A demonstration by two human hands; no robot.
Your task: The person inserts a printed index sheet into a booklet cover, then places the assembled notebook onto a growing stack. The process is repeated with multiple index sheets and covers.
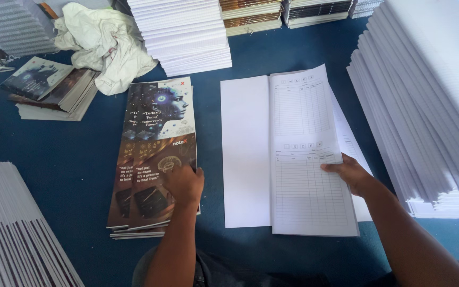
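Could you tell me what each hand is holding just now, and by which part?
The right hand pinches the ruled sheet at its right edge; the left hand rests flat on the cover stack.

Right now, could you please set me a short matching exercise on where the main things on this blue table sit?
Things:
1. left hand
2. right hand
3. crumpled white cloth
4. tall white paper stack

Places:
A. at the far left of the table, beside a stack of paper
B. resting on the pile of printed covers
C. along the right edge of the table
D. on the ruled index sheet

Pairs: 1-B, 2-D, 3-A, 4-C
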